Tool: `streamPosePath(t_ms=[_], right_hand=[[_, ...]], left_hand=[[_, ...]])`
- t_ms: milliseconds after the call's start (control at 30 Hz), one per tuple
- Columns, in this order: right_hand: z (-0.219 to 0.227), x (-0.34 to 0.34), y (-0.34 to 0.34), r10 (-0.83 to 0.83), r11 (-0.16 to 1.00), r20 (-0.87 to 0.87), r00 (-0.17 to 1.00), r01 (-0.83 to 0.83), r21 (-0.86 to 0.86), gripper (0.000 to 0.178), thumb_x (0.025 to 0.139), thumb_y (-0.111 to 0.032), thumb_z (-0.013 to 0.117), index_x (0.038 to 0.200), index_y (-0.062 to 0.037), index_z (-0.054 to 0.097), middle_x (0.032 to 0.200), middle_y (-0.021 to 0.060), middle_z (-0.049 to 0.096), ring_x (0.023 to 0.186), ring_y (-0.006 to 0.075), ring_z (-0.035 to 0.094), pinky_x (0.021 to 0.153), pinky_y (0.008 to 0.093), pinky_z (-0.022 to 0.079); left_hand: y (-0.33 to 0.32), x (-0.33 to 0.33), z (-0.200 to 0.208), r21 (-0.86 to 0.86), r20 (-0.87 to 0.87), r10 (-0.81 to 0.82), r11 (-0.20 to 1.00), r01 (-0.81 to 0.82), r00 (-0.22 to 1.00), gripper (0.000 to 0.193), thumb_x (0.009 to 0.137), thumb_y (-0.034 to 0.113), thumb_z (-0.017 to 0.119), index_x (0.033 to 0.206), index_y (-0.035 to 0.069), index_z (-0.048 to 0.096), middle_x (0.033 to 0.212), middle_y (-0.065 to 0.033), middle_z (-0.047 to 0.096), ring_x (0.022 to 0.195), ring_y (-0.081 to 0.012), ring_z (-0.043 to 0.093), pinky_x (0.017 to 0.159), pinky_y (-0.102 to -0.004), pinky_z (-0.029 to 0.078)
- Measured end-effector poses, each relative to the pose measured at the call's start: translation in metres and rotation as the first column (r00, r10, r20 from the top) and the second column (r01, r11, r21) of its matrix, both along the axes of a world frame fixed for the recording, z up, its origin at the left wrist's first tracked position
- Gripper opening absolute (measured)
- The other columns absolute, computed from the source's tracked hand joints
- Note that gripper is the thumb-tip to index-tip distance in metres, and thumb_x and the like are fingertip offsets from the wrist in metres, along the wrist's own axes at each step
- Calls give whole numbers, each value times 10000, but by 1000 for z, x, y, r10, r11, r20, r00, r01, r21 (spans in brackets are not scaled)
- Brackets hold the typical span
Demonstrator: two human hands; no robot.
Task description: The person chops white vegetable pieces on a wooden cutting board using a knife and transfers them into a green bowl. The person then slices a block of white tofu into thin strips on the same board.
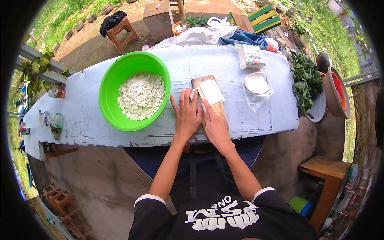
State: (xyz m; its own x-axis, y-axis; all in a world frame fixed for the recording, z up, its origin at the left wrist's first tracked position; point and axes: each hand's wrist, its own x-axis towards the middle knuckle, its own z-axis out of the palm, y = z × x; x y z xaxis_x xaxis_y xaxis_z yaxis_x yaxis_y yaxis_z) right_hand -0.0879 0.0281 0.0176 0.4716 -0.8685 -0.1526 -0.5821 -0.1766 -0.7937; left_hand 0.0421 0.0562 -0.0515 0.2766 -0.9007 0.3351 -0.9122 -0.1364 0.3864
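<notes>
A wooden cutting board [220,111] lies near the table's front edge, bearing flat white square sheets [212,91]. My left hand [186,115] rests at the board's left side, fingers stretched out and apart over a pale piece partly hidden beneath them. Close beside it, my right hand [216,127] is over the board, its index finger pointing forward along the sheets' left edge. The other right fingers curl under, and whatever they hold is hidden. To the left stands a green basin [107,105] holding many small white cut pieces [141,96].
Right of the board are an opened plastic bag of white sheets [257,84] and a wrapped pack [251,56]. Leafy greens [305,78] lie at the table's right end, by stacked basins [338,93]. A small green-rimmed strainer [58,120] sits far left; a cloth-draped stool [123,35] stands beyond.
</notes>
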Motion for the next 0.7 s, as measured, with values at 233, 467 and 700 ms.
streamPosePath(t_ms=[233, 467, 700], right_hand=[[-16, -13, 8, 26, 985, 52, 998, -16, -171, 496, 1074, -133, 476, 1565, -196, 478, 932, 371, 668, 885, 573, 650, 791, 647, 486], [-14, -25, 19, 23, 997, -1, 1000, -23, -75, 518, 1072, -122, 472, 1583, -203, 450, 859, 387, 653, 855, 593, 639, 782, 661, 479], [3, -36, 35, -11, 998, -32, 999, 13, 55, 464, 1110, -158, 437, 1572, -190, 459, 947, 392, 651, 946, 593, 615, 821, 647, 460]], left_hand=[[0, -1, -1, -23, 5, -3, 1000, 3, 1000, 570, 1003, 301, 570, 1493, 11, 535, 1559, -184, 451, 1554, -322, 287, 1267, -686, 15], [0, -1, -5, -32, 21, 6, 999, -6, 1000, 587, 986, 304, 581, 1501, 29, 528, 1546, -180, 452, 1555, -326, 276, 1259, -702, -2], [1, -1, -6, -33, 30, 8, 999, -7, 1000, 594, 981, 314, 579, 1504, 38, 526, 1547, -175, 438, 1559, -327, 257, 1257, -705, -15]])
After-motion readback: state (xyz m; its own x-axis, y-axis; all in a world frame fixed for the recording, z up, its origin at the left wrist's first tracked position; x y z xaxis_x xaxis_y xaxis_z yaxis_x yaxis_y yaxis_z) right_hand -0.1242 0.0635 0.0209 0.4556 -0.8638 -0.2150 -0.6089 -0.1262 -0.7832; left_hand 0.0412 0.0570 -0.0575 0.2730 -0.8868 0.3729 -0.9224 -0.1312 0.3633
